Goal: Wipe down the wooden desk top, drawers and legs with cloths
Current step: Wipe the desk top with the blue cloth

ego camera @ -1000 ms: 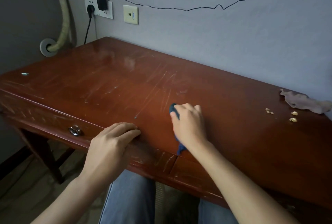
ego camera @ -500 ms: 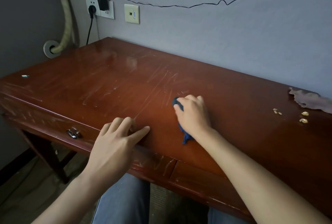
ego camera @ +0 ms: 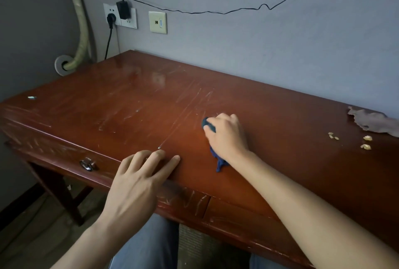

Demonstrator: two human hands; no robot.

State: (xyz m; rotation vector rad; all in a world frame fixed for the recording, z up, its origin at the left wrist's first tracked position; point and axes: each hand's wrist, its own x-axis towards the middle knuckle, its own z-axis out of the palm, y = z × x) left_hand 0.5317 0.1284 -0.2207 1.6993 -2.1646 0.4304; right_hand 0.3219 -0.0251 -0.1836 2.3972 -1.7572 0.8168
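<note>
The reddish wooden desk top [ego camera: 133, 104] is scratched and glossy and fills most of the view. My right hand [ego camera: 227, 137] presses a dark blue cloth [ego camera: 218, 160] flat on the middle of the top; most of the cloth is hidden under the palm. My left hand [ego camera: 140, 178] rests with fingers spread on the front edge, holding nothing. Below that edge is a drawer front with a metal ring pull [ego camera: 87, 164]. A desk leg [ego camera: 58, 191] shows at the lower left.
A second, pinkish-brown cloth [ego camera: 371, 121] lies at the far right by the wall, with several pale crumbs [ego camera: 364, 142] in front of it. A small pale scrap [ego camera: 32, 97] sits at the left edge. Wall sockets [ego camera: 121, 17] and a hose [ego camera: 79, 31] are behind.
My right hand has slid the blue cloth away from the front edge toward the middle of the top. My left hand has gone from curled to fingers spread on the edge.
</note>
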